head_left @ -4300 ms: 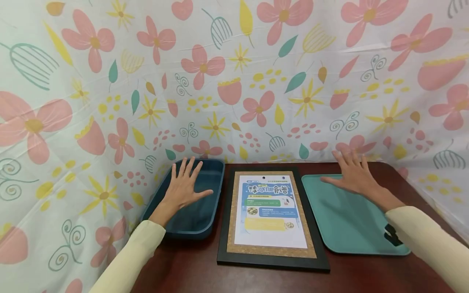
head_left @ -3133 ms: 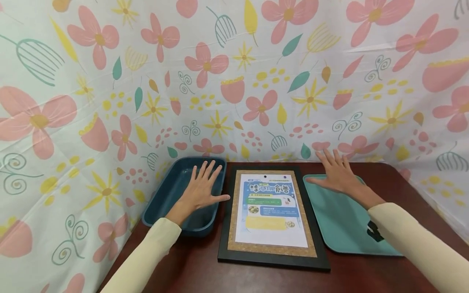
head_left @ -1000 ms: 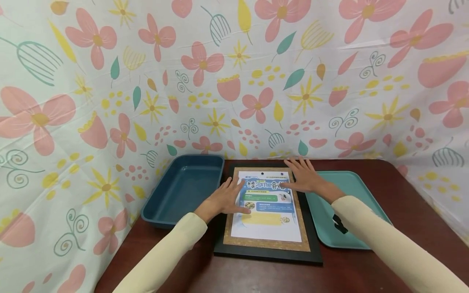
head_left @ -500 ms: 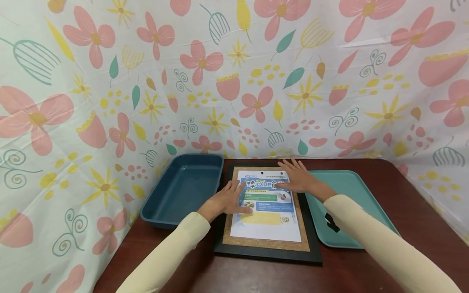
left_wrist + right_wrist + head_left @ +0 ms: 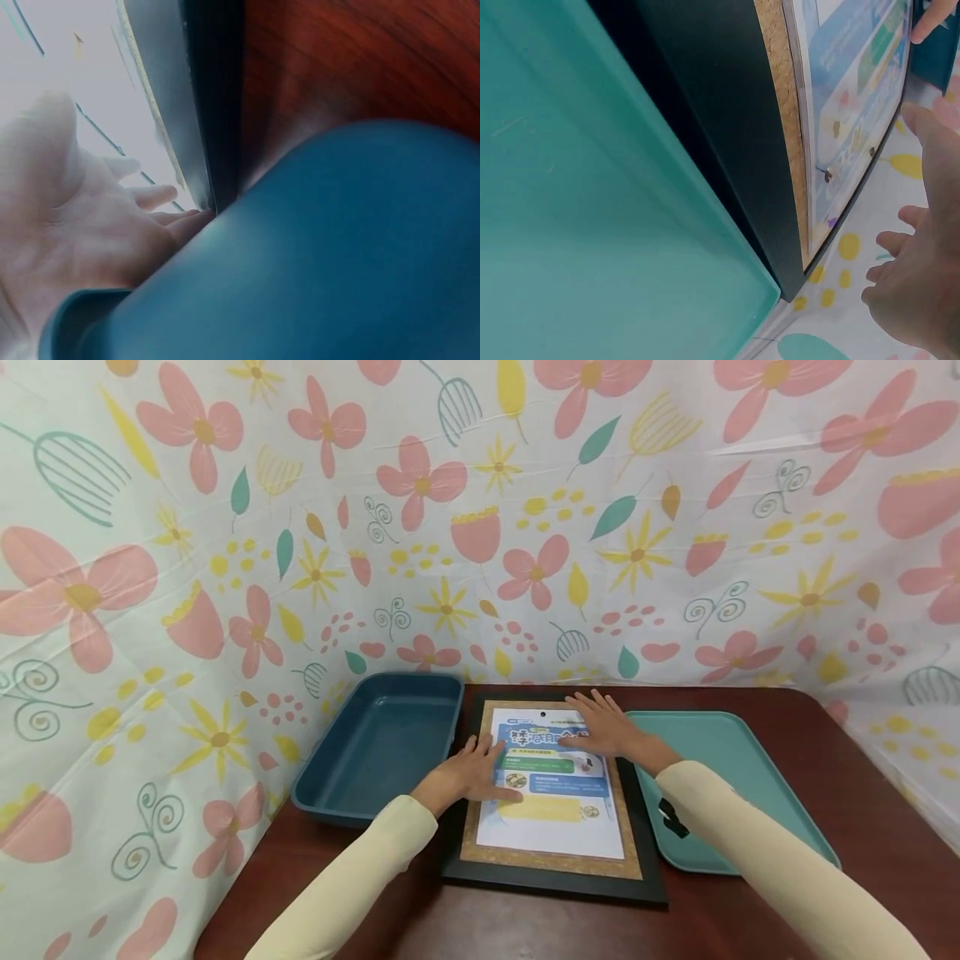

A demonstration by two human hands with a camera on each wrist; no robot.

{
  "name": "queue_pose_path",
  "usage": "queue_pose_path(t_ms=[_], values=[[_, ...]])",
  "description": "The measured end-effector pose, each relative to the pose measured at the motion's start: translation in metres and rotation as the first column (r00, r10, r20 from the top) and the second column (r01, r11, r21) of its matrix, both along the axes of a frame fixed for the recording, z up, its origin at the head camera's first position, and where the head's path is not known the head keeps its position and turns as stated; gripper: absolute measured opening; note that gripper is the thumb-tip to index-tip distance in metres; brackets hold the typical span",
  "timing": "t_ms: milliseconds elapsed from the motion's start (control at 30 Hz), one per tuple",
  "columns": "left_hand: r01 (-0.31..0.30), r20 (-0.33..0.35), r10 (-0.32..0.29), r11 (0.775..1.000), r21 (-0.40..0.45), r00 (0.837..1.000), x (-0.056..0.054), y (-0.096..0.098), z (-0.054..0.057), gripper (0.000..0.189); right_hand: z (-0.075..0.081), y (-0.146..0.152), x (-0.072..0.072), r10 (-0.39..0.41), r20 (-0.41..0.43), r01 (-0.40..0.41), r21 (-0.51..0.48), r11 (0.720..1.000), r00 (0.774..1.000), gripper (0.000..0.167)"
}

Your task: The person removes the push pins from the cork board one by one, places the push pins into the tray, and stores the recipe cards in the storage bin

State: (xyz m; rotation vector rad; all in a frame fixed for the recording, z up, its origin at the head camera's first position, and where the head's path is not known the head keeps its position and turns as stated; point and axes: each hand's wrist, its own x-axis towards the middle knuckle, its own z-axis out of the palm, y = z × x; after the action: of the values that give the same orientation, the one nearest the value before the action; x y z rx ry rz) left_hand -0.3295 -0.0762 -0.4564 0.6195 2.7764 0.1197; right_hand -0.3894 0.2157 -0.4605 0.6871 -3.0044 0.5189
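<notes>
A black-framed cork board lies on the table, with a printed paper sheet pinned on it. My left hand hovers over the sheet's left side, fingers spread and straight; in the left wrist view its palm shows beside the black frame edge. Over the sheet's upper right is my right hand, fingers extended and apart, covering part of the heading. Push pins show near the sheet's top edge in the right wrist view. Neither hand holds anything.
Left of the board stands a deep dark blue tray. A flat teal tray lies to its right, partly under my right sleeve. A small black object shows by that sleeve. Behind the dark red table hangs a flowered curtain.
Both hands have moved inward from above the two trays to above the pinned sheet. In the last second the right hand has shifted slightly left; the board and trays stay in place.
</notes>
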Motion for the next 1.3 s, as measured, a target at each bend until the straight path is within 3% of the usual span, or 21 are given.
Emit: queue_pose_path(t_ms=[667,1300], values=[[-0.018,0.003,0.018,0.999,-0.043,1.000,-0.004,-0.001,-0.003,0.115,-0.013,-0.016,-0.011,0.022,0.011,-0.021,-0.030,0.999,1.000,0.089],[-0.014,0.004,0.014,0.997,-0.070,1.000,-0.004,0.002,-0.002,0.114,-0.020,-0.023,-0.027,0.023,0.001,-0.023,-0.065,0.998,1.000,0.071]])
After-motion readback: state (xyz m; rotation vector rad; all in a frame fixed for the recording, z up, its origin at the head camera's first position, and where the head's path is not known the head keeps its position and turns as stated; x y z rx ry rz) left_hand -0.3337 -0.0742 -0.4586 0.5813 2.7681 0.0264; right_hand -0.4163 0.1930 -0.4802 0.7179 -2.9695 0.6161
